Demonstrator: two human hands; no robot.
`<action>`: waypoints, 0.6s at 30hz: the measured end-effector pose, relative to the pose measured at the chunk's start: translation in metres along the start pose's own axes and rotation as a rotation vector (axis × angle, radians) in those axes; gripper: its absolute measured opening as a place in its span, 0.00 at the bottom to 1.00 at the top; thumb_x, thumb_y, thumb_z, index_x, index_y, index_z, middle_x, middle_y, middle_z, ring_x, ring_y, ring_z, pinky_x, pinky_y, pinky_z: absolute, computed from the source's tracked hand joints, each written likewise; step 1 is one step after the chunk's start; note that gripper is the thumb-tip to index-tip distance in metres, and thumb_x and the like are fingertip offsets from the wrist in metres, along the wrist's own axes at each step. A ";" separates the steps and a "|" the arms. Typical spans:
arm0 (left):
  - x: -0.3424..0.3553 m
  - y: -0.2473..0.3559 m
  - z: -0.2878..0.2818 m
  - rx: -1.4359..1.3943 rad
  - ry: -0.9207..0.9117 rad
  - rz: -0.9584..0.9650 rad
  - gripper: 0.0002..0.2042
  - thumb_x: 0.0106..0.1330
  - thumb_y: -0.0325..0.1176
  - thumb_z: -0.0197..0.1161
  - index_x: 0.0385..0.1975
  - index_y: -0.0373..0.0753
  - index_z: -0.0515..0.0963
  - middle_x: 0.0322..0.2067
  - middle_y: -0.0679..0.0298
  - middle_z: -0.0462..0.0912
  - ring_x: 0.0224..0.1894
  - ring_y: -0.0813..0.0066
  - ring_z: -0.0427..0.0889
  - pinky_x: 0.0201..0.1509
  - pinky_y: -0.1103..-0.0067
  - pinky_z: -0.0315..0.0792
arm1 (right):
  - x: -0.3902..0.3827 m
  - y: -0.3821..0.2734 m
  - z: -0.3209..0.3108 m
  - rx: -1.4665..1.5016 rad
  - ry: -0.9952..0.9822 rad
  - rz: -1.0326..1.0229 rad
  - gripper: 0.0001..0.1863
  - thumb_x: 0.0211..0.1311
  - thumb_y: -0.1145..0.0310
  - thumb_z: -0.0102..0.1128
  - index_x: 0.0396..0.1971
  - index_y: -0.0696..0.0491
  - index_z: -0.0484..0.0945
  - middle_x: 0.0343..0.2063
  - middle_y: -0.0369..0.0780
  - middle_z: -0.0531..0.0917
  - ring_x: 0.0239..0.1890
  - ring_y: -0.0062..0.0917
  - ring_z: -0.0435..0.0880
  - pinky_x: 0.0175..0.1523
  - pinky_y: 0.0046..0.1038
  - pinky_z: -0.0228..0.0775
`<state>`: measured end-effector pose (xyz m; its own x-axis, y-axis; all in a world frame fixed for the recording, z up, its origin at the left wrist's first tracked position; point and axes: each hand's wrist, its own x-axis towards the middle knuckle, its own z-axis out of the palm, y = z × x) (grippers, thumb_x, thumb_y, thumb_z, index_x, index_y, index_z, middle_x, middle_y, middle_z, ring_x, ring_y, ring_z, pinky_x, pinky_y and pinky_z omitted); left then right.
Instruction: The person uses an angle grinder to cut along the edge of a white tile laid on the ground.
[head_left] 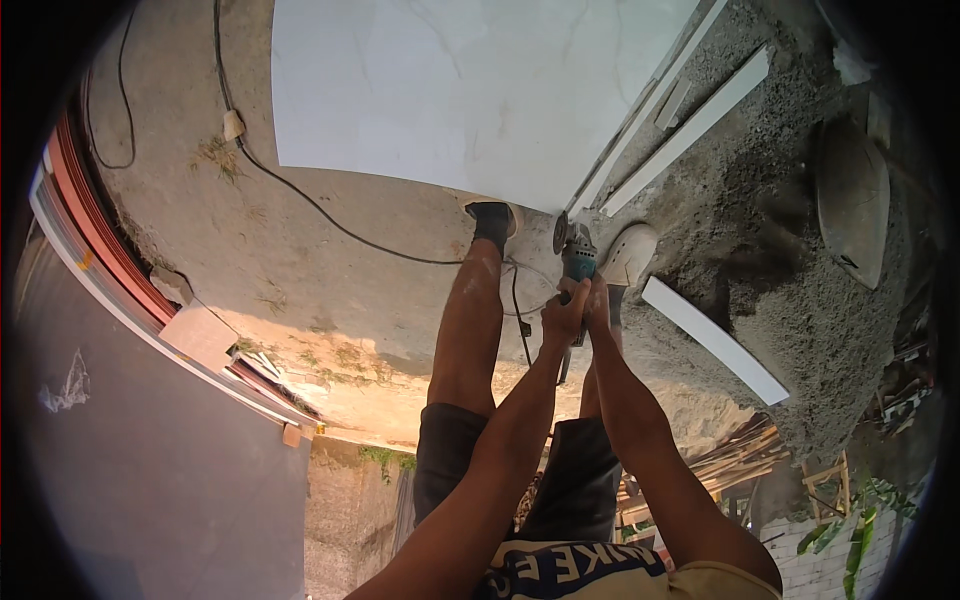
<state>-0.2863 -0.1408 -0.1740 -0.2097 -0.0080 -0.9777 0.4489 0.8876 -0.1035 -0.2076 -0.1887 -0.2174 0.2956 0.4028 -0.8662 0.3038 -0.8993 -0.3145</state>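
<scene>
An angle grinder [578,262] with a teal body is gripped in front of my legs. My left hand [564,316] and my right hand [598,303] are both closed round its body, side by side. Its thin disc [560,234] points away from me, at the near right corner of a large pale flat panel [430,95]. Whether the disc touches the panel, I cannot tell. From that corner a narrow strip [640,115] runs up along the panel's right edge.
White offcuts [690,130] lie on the right, with another white strip [715,340] nearer me. Grey sand [830,340] is heaped there beside a shallow pan [853,205]. A black cable [330,215] crosses the concrete from the left. Timber lengths [720,465] are stacked behind my right side.
</scene>
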 end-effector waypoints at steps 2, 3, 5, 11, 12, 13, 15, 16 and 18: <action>-0.006 0.012 0.006 0.047 0.028 0.030 0.43 0.55 0.69 0.61 0.39 0.22 0.81 0.36 0.39 0.85 0.45 0.50 0.85 0.51 0.66 0.75 | -0.002 0.029 0.001 -0.061 0.020 0.002 0.09 0.58 0.63 0.60 0.33 0.53 0.79 0.30 0.42 0.78 0.36 0.37 0.79 0.42 0.38 0.70; -0.007 0.005 0.000 0.071 -0.027 0.012 0.45 0.53 0.70 0.63 0.43 0.21 0.80 0.40 0.37 0.83 0.49 0.48 0.83 0.54 0.64 0.74 | -0.014 0.030 0.005 -0.055 -0.027 0.016 0.09 0.57 0.63 0.60 0.32 0.52 0.79 0.30 0.43 0.78 0.37 0.38 0.79 0.43 0.38 0.70; -0.011 -0.008 -0.012 0.101 -0.072 -0.016 0.48 0.50 0.71 0.64 0.46 0.21 0.79 0.45 0.35 0.82 0.53 0.45 0.82 0.57 0.63 0.73 | -0.021 0.031 0.010 -0.002 -0.064 -0.058 0.08 0.56 0.62 0.60 0.32 0.49 0.80 0.30 0.44 0.77 0.38 0.40 0.78 0.44 0.39 0.70; -0.045 0.012 0.000 0.128 -0.037 0.101 0.43 0.51 0.68 0.67 0.43 0.23 0.80 0.40 0.41 0.85 0.47 0.48 0.84 0.52 0.64 0.76 | -0.028 0.067 0.009 0.020 0.150 -0.161 0.24 0.58 0.60 0.62 0.50 0.58 0.73 0.40 0.50 0.78 0.45 0.42 0.78 0.49 0.41 0.70; -0.047 0.014 0.001 0.146 -0.042 0.113 0.43 0.51 0.68 0.67 0.43 0.23 0.80 0.40 0.41 0.85 0.47 0.48 0.84 0.52 0.64 0.76 | -0.029 0.068 0.011 0.090 0.230 -0.118 0.22 0.61 0.61 0.59 0.52 0.55 0.74 0.42 0.48 0.77 0.47 0.41 0.76 0.52 0.40 0.69; -0.048 0.016 0.002 0.113 -0.035 0.122 0.42 0.52 0.68 0.67 0.43 0.23 0.80 0.39 0.41 0.85 0.47 0.48 0.84 0.52 0.64 0.75 | -0.029 0.070 0.011 0.101 0.248 -0.110 0.22 0.61 0.61 0.59 0.52 0.55 0.74 0.42 0.48 0.77 0.47 0.41 0.76 0.52 0.40 0.69; -0.047 0.020 0.007 0.100 -0.036 0.135 0.41 0.52 0.67 0.67 0.42 0.24 0.80 0.39 0.41 0.85 0.46 0.48 0.84 0.51 0.64 0.75 | -0.027 0.075 0.013 0.729 0.076 0.067 0.29 0.65 0.57 0.58 0.61 0.59 0.66 0.49 0.49 0.75 0.53 0.39 0.75 0.55 0.38 0.68; -0.046 0.022 0.010 0.123 -0.020 0.122 0.41 0.53 0.67 0.67 0.42 0.24 0.80 0.39 0.41 0.85 0.46 0.48 0.84 0.51 0.64 0.75 | -0.025 0.079 0.012 0.741 0.092 0.074 0.29 0.65 0.57 0.58 0.61 0.59 0.66 0.49 0.49 0.75 0.53 0.39 0.75 0.55 0.38 0.68; -0.042 0.021 0.015 0.161 -0.001 0.114 0.40 0.53 0.66 0.67 0.41 0.24 0.80 0.38 0.41 0.85 0.46 0.48 0.84 0.51 0.65 0.75 | -0.020 0.080 0.012 0.234 0.098 -0.026 0.32 0.66 0.54 0.58 0.64 0.57 0.65 0.49 0.45 0.76 0.52 0.35 0.75 0.57 0.35 0.68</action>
<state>-0.2553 -0.1288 -0.1382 -0.1489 0.0879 -0.9849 0.6028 0.7976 -0.0199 -0.2002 -0.2704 -0.2303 0.3807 0.4306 -0.8183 0.0984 -0.8988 -0.4272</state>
